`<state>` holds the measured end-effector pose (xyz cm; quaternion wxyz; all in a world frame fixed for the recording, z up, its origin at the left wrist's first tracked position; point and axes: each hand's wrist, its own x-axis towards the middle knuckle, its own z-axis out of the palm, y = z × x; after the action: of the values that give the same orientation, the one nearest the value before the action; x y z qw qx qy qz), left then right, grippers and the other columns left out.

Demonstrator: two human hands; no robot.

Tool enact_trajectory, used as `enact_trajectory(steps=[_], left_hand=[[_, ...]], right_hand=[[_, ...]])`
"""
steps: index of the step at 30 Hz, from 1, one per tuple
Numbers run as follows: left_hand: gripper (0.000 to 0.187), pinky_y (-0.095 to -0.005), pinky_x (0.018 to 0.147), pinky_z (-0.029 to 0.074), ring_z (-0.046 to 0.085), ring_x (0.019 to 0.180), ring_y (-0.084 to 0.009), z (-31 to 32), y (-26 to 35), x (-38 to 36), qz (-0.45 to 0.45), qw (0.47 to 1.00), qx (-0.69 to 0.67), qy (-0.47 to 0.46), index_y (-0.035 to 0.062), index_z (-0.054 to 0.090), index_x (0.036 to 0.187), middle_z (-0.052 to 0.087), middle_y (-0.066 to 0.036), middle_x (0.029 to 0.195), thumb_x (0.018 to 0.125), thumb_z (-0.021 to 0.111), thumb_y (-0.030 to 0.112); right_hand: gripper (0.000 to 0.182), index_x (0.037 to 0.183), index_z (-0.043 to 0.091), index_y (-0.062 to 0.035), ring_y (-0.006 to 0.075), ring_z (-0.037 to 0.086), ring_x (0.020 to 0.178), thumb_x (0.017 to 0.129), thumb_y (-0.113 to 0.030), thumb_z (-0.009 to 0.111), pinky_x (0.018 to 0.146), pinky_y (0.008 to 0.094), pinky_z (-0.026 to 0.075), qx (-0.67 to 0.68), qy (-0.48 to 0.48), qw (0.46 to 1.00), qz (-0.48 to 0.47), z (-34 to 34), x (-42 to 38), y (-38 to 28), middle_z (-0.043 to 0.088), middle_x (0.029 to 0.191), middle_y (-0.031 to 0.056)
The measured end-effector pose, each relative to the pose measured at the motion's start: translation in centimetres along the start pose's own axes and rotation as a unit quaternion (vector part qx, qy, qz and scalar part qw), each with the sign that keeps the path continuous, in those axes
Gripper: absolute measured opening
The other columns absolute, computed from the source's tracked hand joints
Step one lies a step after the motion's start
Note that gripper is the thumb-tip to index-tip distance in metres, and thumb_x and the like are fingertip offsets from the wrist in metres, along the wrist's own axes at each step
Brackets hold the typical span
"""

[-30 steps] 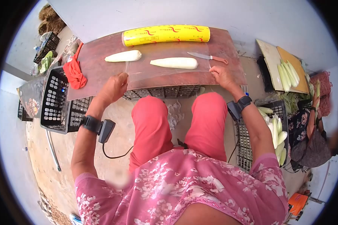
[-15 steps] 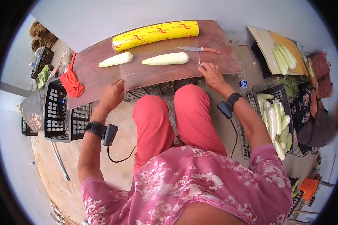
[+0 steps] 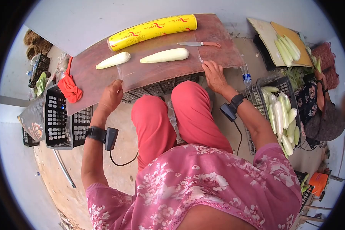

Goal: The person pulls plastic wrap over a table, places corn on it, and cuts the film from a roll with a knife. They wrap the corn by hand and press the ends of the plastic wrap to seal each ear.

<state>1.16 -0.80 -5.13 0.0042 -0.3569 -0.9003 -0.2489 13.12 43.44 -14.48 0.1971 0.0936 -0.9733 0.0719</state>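
Note:
Clear plastic film [image 3: 136, 73] stretches over the front of the reddish board [image 3: 80, 94], with its near corners at my two hands. My left hand [image 3: 112, 95] is closed on the film's left corner at the board's front edge. My right hand [image 3: 214, 74] pinches the right corner. Between them, a pale zucchini [image 3: 165, 56] lies on the film, and another zucchini [image 3: 113, 60] rests further left. Behind these lies a yellow printed film roll [image 3: 153, 31]. A knife [image 3: 198, 44] with a pinkish handle sits at the right, behind my right hand.
On the left are a red cloth [image 3: 69, 86] and a black crate [image 3: 57, 119]. To the right, another crate [image 3: 257, 122] holds several zucchinis, beside a water bottle [image 3: 247, 78]. Several more lie on a tan board [image 3: 304, 57]. Another person [image 3: 318, 115] is at the far right.
The view has shifted slightly, so the board and its items appear higher and further left. Both hands still hold the film, which looks drawn a little more toward me at the left.

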Motion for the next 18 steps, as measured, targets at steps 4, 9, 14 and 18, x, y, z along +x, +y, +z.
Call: enact_trajectory(steps=[4,9,14,18], left_hand=[[0.013,-0.0410,0.078,0.052,0.063,0.090,-0.0423,0.0,0.4,-0.1,0.000,1.000,0.002,0.008,-0.0021,0.053,0.092,0.066,-0.022,0.109,0.081,0.060,-0.004],[0.012,-0.0473,0.077,0.051,0.061,0.092,-0.0454,1.5,-0.4,-0.6,0.019,0.999,0.039,0.004,-0.0006,0.052,0.095,0.063,-0.022,0.112,0.084,0.058,0.000],[0.011,-0.0476,0.077,0.051,0.060,0.093,-0.0462,2.1,-0.2,-0.6,0.015,1.000,0.015,0.023,-0.0007,0.050,0.094,0.063,-0.023,0.115,0.085,0.057,-0.001],[0.012,-0.0435,0.080,0.052,0.062,0.095,-0.0446,1.1,0.0,-0.1,0.021,0.999,-0.004,0.038,-0.0016,0.049,0.088,0.063,-0.023,0.115,0.082,0.059,-0.004]], right_hand=[[0.051,0.131,0.049,-0.0025,0.0301,0.039,0.129,0.081,-0.001,0.056,0.103,0.0451,0.030,-0.007,0.010,1.000,-0.009,0.2,-0.5,0.4,0.045,0.136,0.0117],[0.050,0.130,0.051,-0.0026,0.0298,0.040,0.128,0.080,-0.002,0.057,0.103,0.0455,0.030,-0.008,0.007,1.000,-0.018,-0.2,-0.7,0.6,0.047,0.135,0.0111],[0.048,0.128,0.052,-0.0019,0.0298,0.042,0.128,0.081,-0.004,0.058,0.103,0.0460,0.030,-0.009,-0.009,1.000,-0.004,-0.4,-0.4,0.7,0.049,0.133,0.0109],[0.046,0.126,0.055,-0.0016,0.0298,0.043,0.127,0.081,-0.006,0.060,0.102,0.0462,0.031,-0.002,0.009,1.000,0.000,-0.1,-0.3,0.8,0.051,0.132,0.0112]])
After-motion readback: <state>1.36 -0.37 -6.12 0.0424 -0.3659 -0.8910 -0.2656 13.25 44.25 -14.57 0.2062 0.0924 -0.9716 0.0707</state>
